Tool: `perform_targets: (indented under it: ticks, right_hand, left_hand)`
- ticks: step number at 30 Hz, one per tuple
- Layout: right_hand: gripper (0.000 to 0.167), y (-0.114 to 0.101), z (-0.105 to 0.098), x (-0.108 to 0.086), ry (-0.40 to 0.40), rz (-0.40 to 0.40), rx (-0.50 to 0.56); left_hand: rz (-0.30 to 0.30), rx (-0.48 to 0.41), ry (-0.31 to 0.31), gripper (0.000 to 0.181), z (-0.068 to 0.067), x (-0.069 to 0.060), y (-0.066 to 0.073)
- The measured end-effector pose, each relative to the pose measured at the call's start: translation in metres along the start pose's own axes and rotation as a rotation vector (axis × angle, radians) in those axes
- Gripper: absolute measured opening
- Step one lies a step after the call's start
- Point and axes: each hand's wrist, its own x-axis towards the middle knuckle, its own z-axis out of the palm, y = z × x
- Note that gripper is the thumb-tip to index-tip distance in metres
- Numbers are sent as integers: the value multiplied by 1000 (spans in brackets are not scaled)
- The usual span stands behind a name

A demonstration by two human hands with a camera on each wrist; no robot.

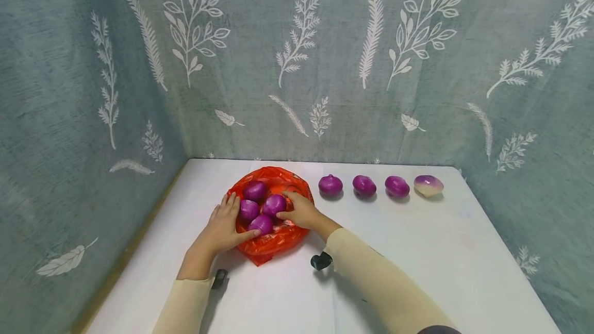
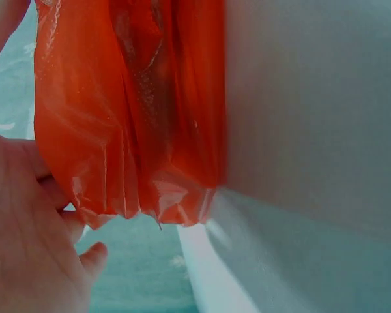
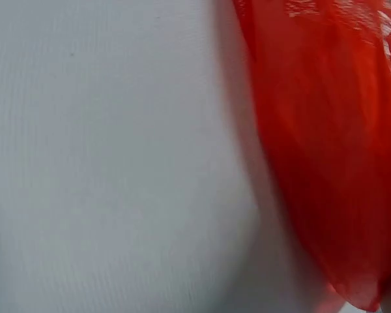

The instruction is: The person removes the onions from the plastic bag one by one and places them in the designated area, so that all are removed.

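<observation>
The right grip [image 1: 303, 213] is holding an onion [image 1: 274, 204] between thumb and fingers in the red bag [image 1: 274, 247]. The left grip [image 1: 225, 228] is resting with extended fingers against the bag's side toward the desk's [image 1: 464, 272] left edge, its thumb lying by the nearest onion. Three other onions [image 1: 254, 190] are sitting clustered in the bag, which is standing toward the far left corner. Three loose onions [image 1: 364, 186] and a two-tone bulb [image 1: 428, 185] are forming a row near the far edge, the bulb lying closest to the far right corner. Leaf-patterned cloth [image 1: 260, 66] is hanging beyond.
</observation>
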Motion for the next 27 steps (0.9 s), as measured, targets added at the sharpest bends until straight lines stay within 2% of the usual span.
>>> perform_targets:
  ticks: [7, 13, 19, 27]
  right_hand:
    - [75, -7, 12, 1, -9, -17, -13]
    - [73, -6, 13, -1, 13, -8, 10]
    - [78, 0, 6, -7, 38, 38, 34]
    - [77, 7, -12, -17, 67, 8, 33]
  left_hand:
    - [0, -7, -13, 121, 4, -10, -5]
    - [-2, -12, 3, 122, 2, -11, -6]
    - [-10, -16, -22, 124, 2, -9, -5]
    - [-16, -27, -16, 125, 2, -7, -1]
